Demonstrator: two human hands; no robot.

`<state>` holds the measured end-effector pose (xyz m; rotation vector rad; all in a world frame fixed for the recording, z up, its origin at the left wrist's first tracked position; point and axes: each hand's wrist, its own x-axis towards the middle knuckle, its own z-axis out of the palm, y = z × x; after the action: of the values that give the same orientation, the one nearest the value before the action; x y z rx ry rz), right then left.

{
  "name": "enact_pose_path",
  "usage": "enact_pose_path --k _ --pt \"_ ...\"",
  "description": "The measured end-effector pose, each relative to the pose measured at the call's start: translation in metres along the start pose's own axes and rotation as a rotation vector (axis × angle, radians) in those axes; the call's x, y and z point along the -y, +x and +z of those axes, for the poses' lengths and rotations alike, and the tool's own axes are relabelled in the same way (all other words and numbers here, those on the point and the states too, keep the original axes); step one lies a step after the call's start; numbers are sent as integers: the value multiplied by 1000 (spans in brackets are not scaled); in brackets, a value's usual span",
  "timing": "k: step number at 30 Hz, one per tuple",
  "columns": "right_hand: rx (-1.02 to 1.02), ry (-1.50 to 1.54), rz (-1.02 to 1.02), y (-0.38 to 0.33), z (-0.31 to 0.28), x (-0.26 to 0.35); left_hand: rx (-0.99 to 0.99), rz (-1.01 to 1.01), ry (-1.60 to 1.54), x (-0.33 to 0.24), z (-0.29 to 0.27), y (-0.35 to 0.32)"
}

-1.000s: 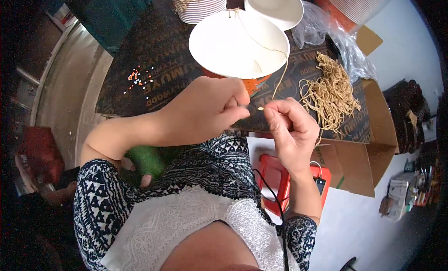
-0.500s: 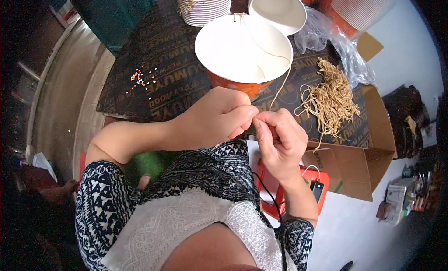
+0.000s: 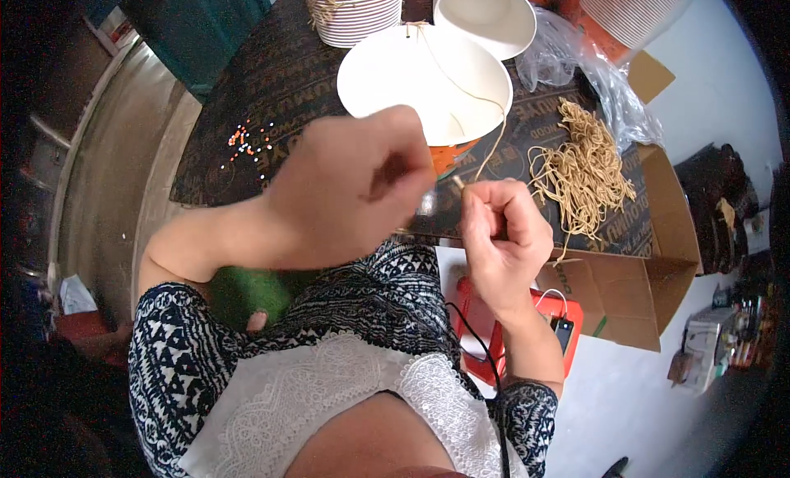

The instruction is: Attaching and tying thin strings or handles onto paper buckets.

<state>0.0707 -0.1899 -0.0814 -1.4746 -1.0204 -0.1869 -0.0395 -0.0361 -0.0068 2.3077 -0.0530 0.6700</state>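
Observation:
My right hand [image 3: 508, 235] pinches the end of a tan cord [image 3: 497, 145] between thumb and fingers; a short pale tip sticks up above them. From there the cord runs over the right side of a white-lined, orange paper bucket [image 3: 370, 66], crosses its inside and reaches the knot at the far rim. My left hand [image 3: 354, 190] is in the air in front of the bucket, to the left of the right hand. Motion smears its curled fingers, so whether anything is in them cannot be made out. Its forearm and wrist hide part of the table.
On the dark table [image 3: 271, 74], a heap of tan cords [image 3: 588, 177] lies right. Behind stand stacked buckets [image 3: 362, 13], a tipped bucket [image 3: 485, 21] and clear plastic [image 3: 551, 54]. Small coloured beads [image 3: 243, 140] are scattered left. A cardboard box [image 3: 617, 289] stands at the right edge.
My hands were together at the cord; now they are apart. The left hand has moved up and left, while the right stays near its place, still pinching the cord.

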Motion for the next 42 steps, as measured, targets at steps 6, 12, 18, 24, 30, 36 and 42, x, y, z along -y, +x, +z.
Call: enact_pose_path --k 6,12,18,24,30,36,42 --pt "-79 -119 -147 0 10 -16 17 54 150 27 -17 31" --pt "-86 -164 -161 -1 14 -22 281 -51 89 39 -18 52" --pt "-70 -170 -155 1 15 -20 541 -119 19 38 -16 65" --pt "-57 -165 -159 4 19 -22 665 -212 -88 38 -14 69" --pt "-79 -170 -208 7 22 -23 740 -202 -246 45 -8 71" --pt "-76 -199 -215 6 21 -20 716 -153 -125 41 -5 71" --pt "5 -240 -111 3 9 -19 571 -106 -54 43 -8 67"
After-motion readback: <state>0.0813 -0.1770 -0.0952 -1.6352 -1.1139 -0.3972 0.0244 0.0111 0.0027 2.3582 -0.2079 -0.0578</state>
